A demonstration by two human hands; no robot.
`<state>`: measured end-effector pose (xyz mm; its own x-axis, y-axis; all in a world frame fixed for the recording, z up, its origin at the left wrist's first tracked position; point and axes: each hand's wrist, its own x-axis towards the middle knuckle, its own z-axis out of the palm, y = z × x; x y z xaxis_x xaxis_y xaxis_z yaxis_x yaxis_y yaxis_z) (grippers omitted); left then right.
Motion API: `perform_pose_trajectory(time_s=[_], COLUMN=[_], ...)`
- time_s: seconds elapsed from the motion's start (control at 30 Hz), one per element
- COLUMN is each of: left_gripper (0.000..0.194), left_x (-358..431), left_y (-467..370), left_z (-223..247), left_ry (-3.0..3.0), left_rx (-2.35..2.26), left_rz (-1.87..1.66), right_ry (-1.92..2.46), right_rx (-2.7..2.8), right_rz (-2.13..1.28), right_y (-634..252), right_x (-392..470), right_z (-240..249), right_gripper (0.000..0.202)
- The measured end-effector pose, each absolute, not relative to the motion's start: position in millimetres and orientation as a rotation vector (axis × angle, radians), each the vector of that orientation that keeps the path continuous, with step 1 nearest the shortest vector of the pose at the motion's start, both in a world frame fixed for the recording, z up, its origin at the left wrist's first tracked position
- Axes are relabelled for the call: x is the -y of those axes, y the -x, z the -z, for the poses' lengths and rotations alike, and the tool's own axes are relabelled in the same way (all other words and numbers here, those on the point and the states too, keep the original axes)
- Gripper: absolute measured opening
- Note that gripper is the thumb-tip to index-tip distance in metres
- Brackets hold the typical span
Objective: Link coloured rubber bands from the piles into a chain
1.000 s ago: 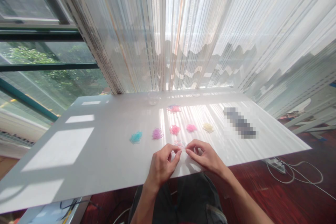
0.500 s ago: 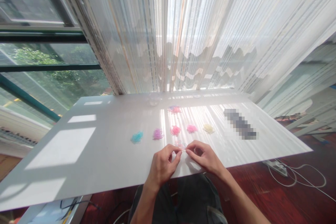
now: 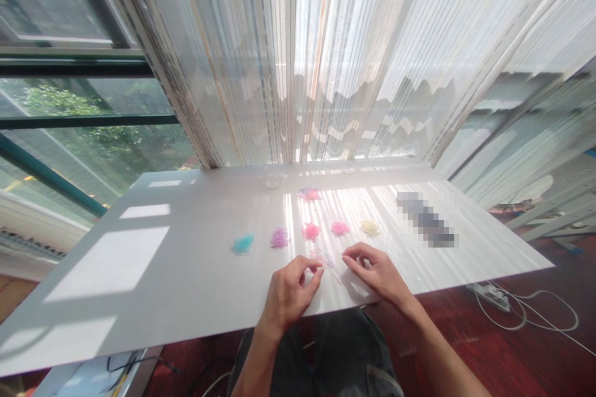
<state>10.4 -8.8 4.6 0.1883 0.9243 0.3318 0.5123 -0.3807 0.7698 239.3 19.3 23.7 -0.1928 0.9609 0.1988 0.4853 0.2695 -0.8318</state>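
Note:
My left hand (image 3: pixel 294 288) is closed in a pinch near the table's front edge, with a small pale loop (image 3: pixel 321 268) at its fingertips. To its right, my right hand (image 3: pixel 372 270) is pinched too; whatever its fingertips hold is too small to make out. Between and just beyond the hands lies a loose pinkish cluster of thin loops (image 3: pixel 322 257). Past them is a row of small piles of thin loops resembling rubber bands: teal (image 3: pixel 243 244), purple (image 3: pixel 280 237), coral pink (image 3: pixel 310 231), pink (image 3: pixel 339 228) and pale yellow (image 3: pixel 370 227). A mixed-colour pile (image 3: pixel 309 194) lies behind the row.
The white table (image 3: pixel 195 279) carries bright sun patches. A clear round container (image 3: pixel 274 177) stands at the back, near the sheer curtain (image 3: pixel 251 74). A blurred-out dark object (image 3: pixel 426 219) lies on the right. White cables and a power strip (image 3: pixel 491 296) are on the floor.
My right hand has moved a little to the right and up, away from my left hand. The fingertips, close together before, are now apart. My left hand has hardly moved.

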Motion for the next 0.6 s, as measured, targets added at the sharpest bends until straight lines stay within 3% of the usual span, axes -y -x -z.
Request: perform_pose_trajectory(time_s=[0.27,0.6], left_gripper=[0.013,0.015], left_x=[9.1,9.2], left_y=[-11.0,-11.0], left_z=[-3.1,-5.8], left_ry=[-1.981,-1.976], left_rx=[-1.349,-1.361], left_rz=[-1.115,-1.114], right_ry=[1.713,1.773], right_rx=[1.579,1.644], right_rz=[-0.447,-0.39], right_y=[-302.2,-308.3], right_x=[-54.8,-73.8], right_z=[-25.7,-25.3], right_gripper=[0.045,0.033])
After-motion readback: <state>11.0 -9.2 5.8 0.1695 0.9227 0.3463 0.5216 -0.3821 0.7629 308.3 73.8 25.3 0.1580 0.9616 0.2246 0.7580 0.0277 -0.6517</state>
